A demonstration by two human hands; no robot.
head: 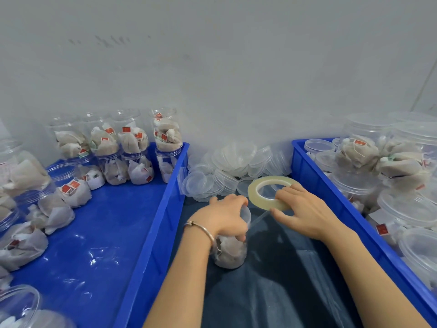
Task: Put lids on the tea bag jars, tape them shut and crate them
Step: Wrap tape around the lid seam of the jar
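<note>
A clear jar of tea bags [229, 253] stands on the dark table between two blue crates. My left hand [227, 215] grips its lidded top from above. My right hand [305, 213] holds a roll of clear tape [268, 191] just right of the jar, fingers through the ring. A strip of tape [259, 218] runs from the roll down to the jar's lid edge. A heap of loose clear lids [234, 168] lies behind the hands.
The left blue crate [163, 209] holds several open jars of tea bags [132, 147], some stacked, some lying down. The right blue crate [316, 171] holds lidded jars [387, 159]. A grey wall stands close behind.
</note>
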